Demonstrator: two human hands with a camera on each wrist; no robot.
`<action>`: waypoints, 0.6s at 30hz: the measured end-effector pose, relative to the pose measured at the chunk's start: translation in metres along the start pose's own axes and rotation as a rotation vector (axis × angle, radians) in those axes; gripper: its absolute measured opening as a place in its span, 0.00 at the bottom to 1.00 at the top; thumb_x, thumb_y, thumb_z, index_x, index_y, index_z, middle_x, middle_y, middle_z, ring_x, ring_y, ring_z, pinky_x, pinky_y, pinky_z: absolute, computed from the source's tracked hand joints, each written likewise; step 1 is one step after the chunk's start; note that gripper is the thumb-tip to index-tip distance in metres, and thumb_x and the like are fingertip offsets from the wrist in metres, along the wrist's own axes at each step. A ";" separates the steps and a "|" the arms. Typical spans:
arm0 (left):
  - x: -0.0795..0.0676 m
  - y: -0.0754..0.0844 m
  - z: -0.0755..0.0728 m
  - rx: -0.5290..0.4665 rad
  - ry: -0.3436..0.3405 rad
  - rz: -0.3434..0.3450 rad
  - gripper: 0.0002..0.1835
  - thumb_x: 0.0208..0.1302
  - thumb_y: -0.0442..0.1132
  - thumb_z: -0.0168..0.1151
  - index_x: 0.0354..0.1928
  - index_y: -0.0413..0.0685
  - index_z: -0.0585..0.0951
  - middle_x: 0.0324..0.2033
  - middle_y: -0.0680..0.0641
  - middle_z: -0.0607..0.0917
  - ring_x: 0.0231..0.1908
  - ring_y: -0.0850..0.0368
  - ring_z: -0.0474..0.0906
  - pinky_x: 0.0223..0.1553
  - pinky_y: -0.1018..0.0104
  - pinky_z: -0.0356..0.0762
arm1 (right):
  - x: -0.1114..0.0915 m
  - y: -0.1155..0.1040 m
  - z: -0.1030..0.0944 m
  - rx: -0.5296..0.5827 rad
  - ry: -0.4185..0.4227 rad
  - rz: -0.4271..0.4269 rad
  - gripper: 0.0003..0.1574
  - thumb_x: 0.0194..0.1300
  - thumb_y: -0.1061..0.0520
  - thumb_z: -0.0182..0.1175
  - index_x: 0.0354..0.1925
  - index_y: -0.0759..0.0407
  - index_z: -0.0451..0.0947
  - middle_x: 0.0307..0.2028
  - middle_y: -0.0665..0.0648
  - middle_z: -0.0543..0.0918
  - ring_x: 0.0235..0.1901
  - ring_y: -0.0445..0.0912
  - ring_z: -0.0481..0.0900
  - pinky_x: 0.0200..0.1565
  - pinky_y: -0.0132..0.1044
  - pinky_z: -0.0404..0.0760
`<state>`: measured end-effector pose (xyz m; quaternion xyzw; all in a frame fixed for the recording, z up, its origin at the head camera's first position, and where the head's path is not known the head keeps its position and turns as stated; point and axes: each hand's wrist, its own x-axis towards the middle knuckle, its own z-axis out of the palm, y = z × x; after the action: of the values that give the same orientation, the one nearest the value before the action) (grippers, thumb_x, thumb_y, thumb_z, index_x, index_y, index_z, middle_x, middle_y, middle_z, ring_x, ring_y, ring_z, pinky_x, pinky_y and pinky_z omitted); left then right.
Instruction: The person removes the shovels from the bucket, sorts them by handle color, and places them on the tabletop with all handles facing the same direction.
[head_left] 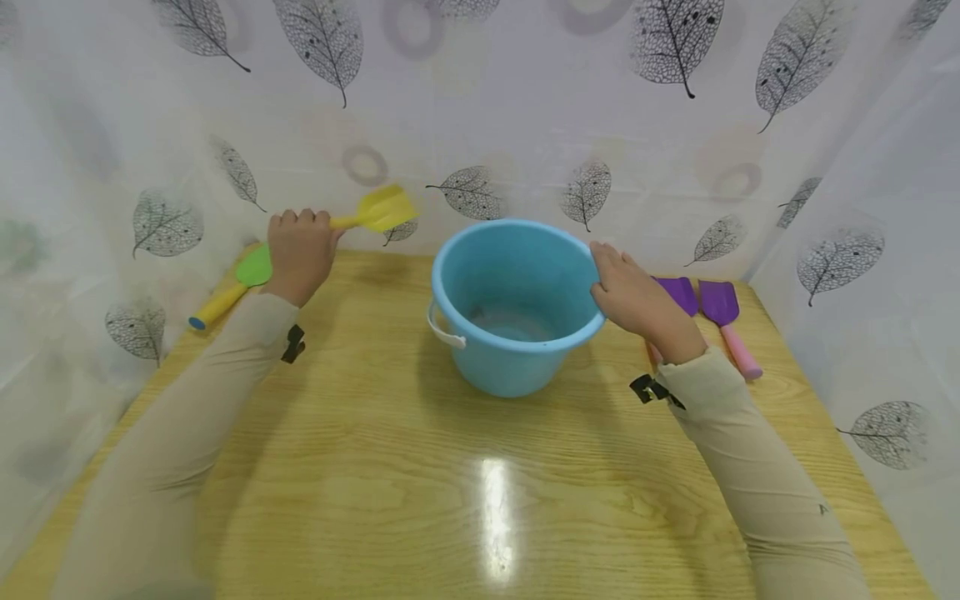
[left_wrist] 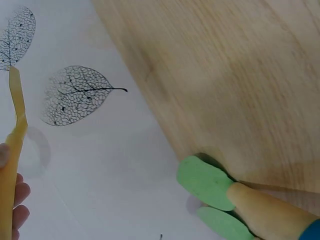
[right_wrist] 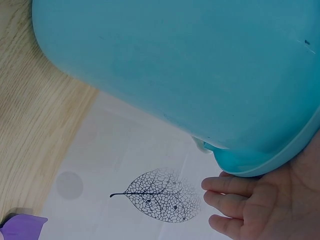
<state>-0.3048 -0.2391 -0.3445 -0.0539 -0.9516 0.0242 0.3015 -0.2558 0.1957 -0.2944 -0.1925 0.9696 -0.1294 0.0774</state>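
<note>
My left hand (head_left: 302,254) grips the yellow handle of a toy shovel (head_left: 386,208), raised at the back left. Its yellow blade points right toward the bucket. Seen edge-on in the left wrist view, the shovel (left_wrist: 16,115) has fingertips curled round its handle. A light-blue bucket (head_left: 510,367) stands upright on the table at the back centre, with its white handle (head_left: 446,332) hanging at the left side. At the bucket's right rim, my right hand (head_left: 637,296) holds on, thumb over the edge. The right wrist view shows its other fingers (right_wrist: 227,200) outside, below the rim.
Green-bladed shovels with yellow handles (head_left: 219,307) lie at the table's left edge, partly behind my left arm. On the right lie two purple-bladed shovels (head_left: 718,302), one partly hidden by my right hand. A leaf-print curtain (head_left: 480,108) borders the wooden table (head_left: 375,467).
</note>
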 end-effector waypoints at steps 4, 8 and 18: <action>-0.005 -0.006 0.002 0.011 -0.062 -0.022 0.21 0.68 0.46 0.52 0.34 0.29 0.76 0.29 0.31 0.81 0.32 0.35 0.76 0.37 0.47 0.72 | 0.000 0.000 0.000 0.001 0.002 0.000 0.41 0.67 0.58 0.34 0.72 0.69 0.33 0.73 0.68 0.41 0.74 0.60 0.37 0.74 0.51 0.35; -0.010 -0.010 0.005 0.019 -0.109 -0.039 0.21 0.69 0.45 0.52 0.34 0.28 0.76 0.30 0.30 0.81 0.33 0.34 0.76 0.38 0.45 0.72 | -0.001 0.000 0.000 0.004 -0.001 0.002 0.41 0.67 0.58 0.34 0.72 0.68 0.32 0.73 0.68 0.41 0.74 0.60 0.37 0.74 0.51 0.35; -0.019 -0.022 0.013 0.033 -0.227 -0.078 0.21 0.69 0.44 0.51 0.33 0.27 0.75 0.31 0.28 0.80 0.35 0.32 0.76 0.42 0.42 0.72 | -0.001 -0.001 -0.001 0.003 0.001 -0.007 0.41 0.67 0.58 0.35 0.72 0.68 0.32 0.73 0.68 0.41 0.73 0.60 0.37 0.74 0.52 0.36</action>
<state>-0.2988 -0.2629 -0.3640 -0.0091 -0.9805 0.0340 0.1933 -0.2544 0.1957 -0.2929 -0.1956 0.9689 -0.1310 0.0768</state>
